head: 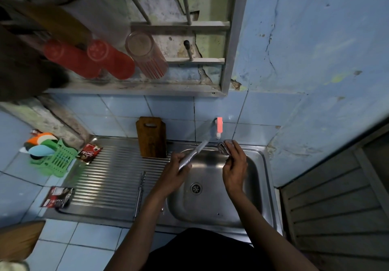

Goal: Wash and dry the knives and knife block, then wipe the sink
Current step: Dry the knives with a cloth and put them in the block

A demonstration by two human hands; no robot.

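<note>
Head view looks straight down on a stainless steel sink point(261, 186) set in a blue-tiled desk point(63, 249). Over the basin, the left hand point(179, 168) grips a knife point(192, 155) by its handle, fingers curled round it, with the pale blade angled up and to the right toward the tap point(219, 126). That tap has a pink-red lever and juts from the tiled wall at the back of the sink. The right hand point(233, 165) is raised just below the tap and pinches a small grey wad, perhaps a steel scourer point(223, 149); the dim light makes it hard to say. Blade tip and scourer are near each other but apart.

A wooden knife block point(151, 137), or something like it with a handle slot, stands upright at the back edge of the ribbed drainboard point(109, 176), just left of the basin. A thin metal rod point(140, 190) lies along the drainboard ribs. Two sachets rest at the drainboard's left side: a red and dark one point(88, 153) near the back and another point(57, 197) nearer the front. A green plastic basket point(56, 161) on the tiles holds coloured spoons. On the metal wall rack point(229, 39) above, two red cups point(101, 60) and a clear ribbed tumbler point(147, 56) hang over pegs.
</note>
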